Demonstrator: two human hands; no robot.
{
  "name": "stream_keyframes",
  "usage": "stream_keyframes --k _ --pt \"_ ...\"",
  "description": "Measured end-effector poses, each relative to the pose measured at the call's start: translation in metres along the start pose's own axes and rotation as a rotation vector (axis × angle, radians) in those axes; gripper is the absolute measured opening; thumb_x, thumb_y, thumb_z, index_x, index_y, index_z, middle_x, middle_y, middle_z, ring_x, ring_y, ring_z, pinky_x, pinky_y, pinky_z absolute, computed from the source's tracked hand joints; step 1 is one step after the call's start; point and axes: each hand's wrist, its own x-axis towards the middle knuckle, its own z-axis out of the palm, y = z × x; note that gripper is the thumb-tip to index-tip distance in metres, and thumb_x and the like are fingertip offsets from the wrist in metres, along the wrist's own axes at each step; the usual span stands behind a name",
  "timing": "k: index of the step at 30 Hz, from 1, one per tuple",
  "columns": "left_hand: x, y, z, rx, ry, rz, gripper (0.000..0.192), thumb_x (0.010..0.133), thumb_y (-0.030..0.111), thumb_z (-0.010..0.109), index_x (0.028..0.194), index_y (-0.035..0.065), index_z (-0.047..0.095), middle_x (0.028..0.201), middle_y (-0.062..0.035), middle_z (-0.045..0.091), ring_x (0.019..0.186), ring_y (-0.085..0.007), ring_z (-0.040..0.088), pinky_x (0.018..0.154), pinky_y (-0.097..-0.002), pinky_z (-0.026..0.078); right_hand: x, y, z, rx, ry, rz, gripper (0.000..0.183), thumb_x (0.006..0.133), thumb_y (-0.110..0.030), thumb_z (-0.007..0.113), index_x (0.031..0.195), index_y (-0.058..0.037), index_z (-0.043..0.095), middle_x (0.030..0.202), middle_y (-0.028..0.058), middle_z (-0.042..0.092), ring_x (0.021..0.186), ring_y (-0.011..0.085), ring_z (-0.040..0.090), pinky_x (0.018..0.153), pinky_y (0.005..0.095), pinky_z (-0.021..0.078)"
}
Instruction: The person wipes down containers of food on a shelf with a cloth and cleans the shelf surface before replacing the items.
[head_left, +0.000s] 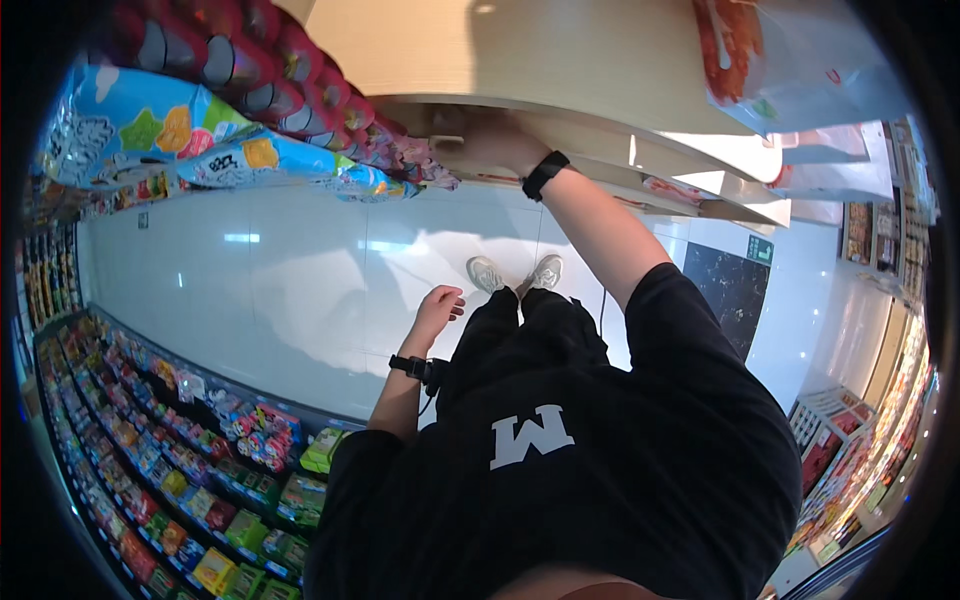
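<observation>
My right hand, blurred by motion and in shadow, reaches in under the cream-coloured top of a display unit. Its fingertips are lost in the dark recess, so whether they hold anything cannot be made out. A small pale edge shows beside the fingers. Below the top, several pale shelf boards carry flat packets. My left hand hangs over the floor by my left leg, empty, with loosely curled fingers. Each wrist wears a black strap; the left strap bears a small device.
Blue snack bags and pink-red packages hang at the upper left. White-and-red plastic bags hang at the upper right. Tiered shelves of small packaged goods stand at lower left. My shoes rest on glossy floor tiles.
</observation>
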Motion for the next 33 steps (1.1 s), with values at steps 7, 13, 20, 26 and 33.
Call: stream_keyframes --k 7,13,20,26,33 --pt "0.016 0.023 0.005 0.095 -0.069 0.030 0.024 0.099 0.021 0.051 0.113 0.0048 0.061 0.095 -0.0070 0.068 0.079 -0.0137 0.066 0.069 -0.0260 0.051 -0.088 0.057 0.025 -0.169 0.389 -0.058 0.069 0.083 -0.031 0.068 0.145 -0.0173 0.042 0.149 0.0108 0.041 0.140 0.0342 0.034 0.116 0.0528 0.0220" --pt "0.030 0.053 0.025 0.221 -0.108 0.070 0.025 0.099 0.021 0.050 0.114 0.0040 0.061 0.096 -0.0072 0.068 0.080 -0.0142 0.066 0.070 -0.0261 0.051 -0.225 0.158 0.011 -0.426 0.470 0.422 0.069 0.083 -0.009 0.058 0.148 -0.0152 0.036 0.153 0.0131 0.035 0.142 0.0330 0.031 0.116 0.0527 0.0230" --pt "0.027 0.093 0.095 0.518 -0.321 0.044 0.029 0.098 0.026 0.052 0.116 0.0042 0.060 0.098 -0.0079 0.068 0.082 -0.0159 0.066 0.071 -0.0290 0.052 -0.374 0.159 0.061 0.079 0.596 0.414 0.057 0.072 0.011 0.054 0.127 -0.0029 0.054 0.129 0.0206 0.055 0.121 0.0371 0.052 0.101 0.0417 0.0443" --pt "0.082 0.178 0.192 0.860 -0.414 0.310 0.024 0.098 0.020 0.053 0.114 0.0033 0.059 0.091 -0.0054 0.066 0.076 -0.0128 0.062 0.065 -0.0281 0.050 -0.647 0.133 0.204 0.537 0.549 1.193 0.037 0.081 0.011 0.045 0.115 -0.0042 0.049 0.108 0.0253 0.065 0.105 0.0420 0.061 0.087 0.0472 0.0474" --pt "0.042 0.170 0.422 0.889 -0.710 0.222 0.021 0.099 0.018 0.051 0.114 0.0040 0.056 0.094 -0.0063 0.065 0.076 -0.0139 0.063 0.066 -0.0257 0.051 -0.799 0.001 0.288 0.644 1.073 1.745 0.025 0.088 -0.007 0.046 0.109 -0.0005 0.059 0.103 0.0252 0.067 0.099 0.0425 0.063 0.087 0.0480 0.0488"
